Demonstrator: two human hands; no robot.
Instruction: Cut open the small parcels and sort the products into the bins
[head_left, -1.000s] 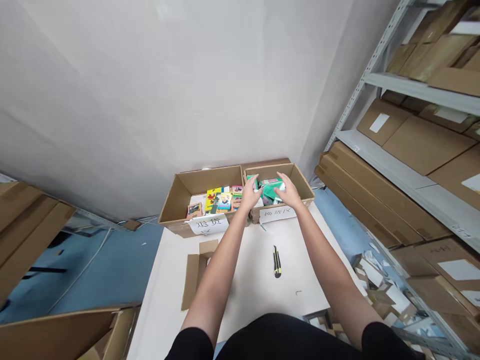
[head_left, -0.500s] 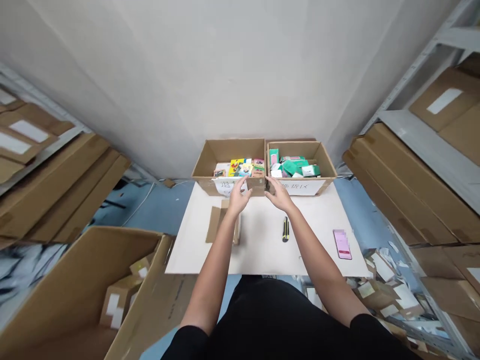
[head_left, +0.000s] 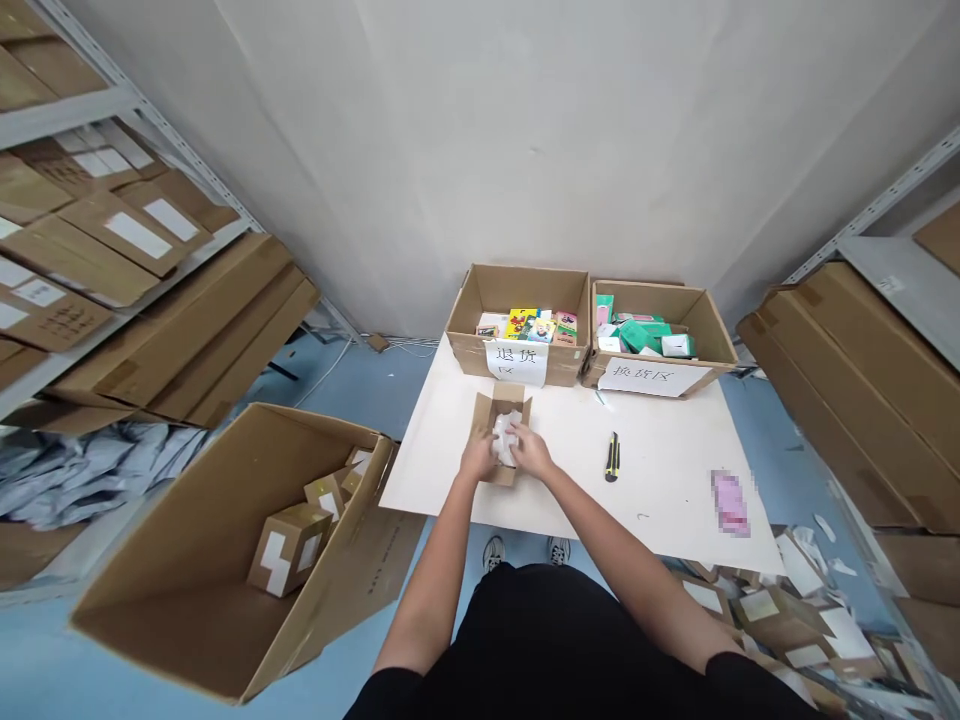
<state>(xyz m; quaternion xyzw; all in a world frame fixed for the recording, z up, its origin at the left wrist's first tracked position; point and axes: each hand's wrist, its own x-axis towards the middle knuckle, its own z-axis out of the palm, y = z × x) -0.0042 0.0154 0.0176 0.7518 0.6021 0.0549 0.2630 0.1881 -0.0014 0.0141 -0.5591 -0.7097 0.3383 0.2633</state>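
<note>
A small open cardboard box [head_left: 501, 410] sits on the white table [head_left: 660, 470] near its front left. Crumpled white packing paper [head_left: 504, 438] fills it. My left hand [head_left: 478, 456] rests on the box's left side with fingers curled against the paper. My right hand [head_left: 531, 450] is closed on the white paper from the right. Both hands meet over the box.
A yellow-black utility knife [head_left: 612, 456] and a pink phone [head_left: 729, 502] lie on the table. Two labelled cartons [head_left: 517, 362] [head_left: 651, 378] of small packs stand at the back. A big open carton [head_left: 225, 560] with small boxes is on the floor left. Shelves flank both sides.
My hands drew back from the right rear carton to the small box near me and took hold of the white paper in it. The view tilted down and left.
</note>
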